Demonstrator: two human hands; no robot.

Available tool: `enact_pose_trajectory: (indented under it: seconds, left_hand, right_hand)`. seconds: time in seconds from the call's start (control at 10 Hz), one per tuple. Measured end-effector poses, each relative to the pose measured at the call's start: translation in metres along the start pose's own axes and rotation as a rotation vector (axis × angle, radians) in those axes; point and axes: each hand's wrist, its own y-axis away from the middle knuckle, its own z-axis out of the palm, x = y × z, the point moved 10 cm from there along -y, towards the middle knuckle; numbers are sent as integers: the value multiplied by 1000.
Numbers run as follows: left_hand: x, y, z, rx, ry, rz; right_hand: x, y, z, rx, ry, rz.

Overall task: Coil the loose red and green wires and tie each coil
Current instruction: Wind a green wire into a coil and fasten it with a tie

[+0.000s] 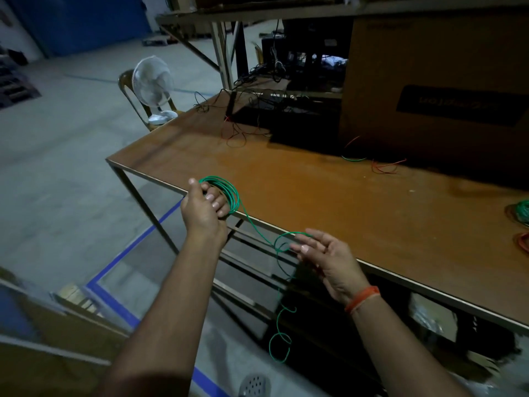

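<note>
Over the tabletop (329, 190) edge, I have the green coil (226, 193) clenched in my left hand (204, 209). From it the wire (257, 229) slants down and right to my right hand (325, 255), fingers spread, the strand draped across the fingertips, I think. The tail (282, 333) hangs curling below. The next loop must travel leftward, back to the coil.

The left hand (204, 206) is closed in a grip, arm stretched forward — the right hand (329, 257) is loosely open, palm turned inward.
</note>
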Motion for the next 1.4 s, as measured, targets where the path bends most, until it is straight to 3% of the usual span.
enact_pose_trajectory:
  seconds: [0.1, 0.2, 0.3, 0.6, 0.8, 0.9, 1.0, 1.1, 1.2, 1.3, 1.4]
  left_hand:
    - [2, 3, 4, -22, 3, -1]
    - [9, 2, 7, -50, -11, 10]
    - [13, 1, 7, -86, -43, 1]
    - [-10, 23, 29, -332, -137, -266]
    - [-20, 39, 38, -489, -299, -459]
    - [-21, 43, 39, -546, -380, -529]
    - [-17, 37, 33, -515, -410, -553]
    - [-8, 22, 21, -446, -472, -509]
    - [0, 6, 7, -395, -552, -457]
    - [0, -2, -1, -345, -550, -455]
    - [2, -11, -3, -267, -449, -443]
  right_hand:
    - [-7, -1, -9, 155, 706, -61]
    - [-10, -3, -14, 229, 1154, -5]
    - [-1, -4, -12, 198, 1232, 95]
    - [-50, -1, 67, 84, 883, -394]
    - [-42, -14, 101, -141, 757, -410]
    - [-34, -20, 115, -291, 552, -348]
    - [-37, -22, 116, -242, 489, -334]
    - [-50, -28, 89, 0, 469, -374]
    - [-67, -26, 77, 106, 570, -446]
    - [-75, -25, 75, 159, 662, -491]
    - [-62, -29, 90, 65, 884, -467]
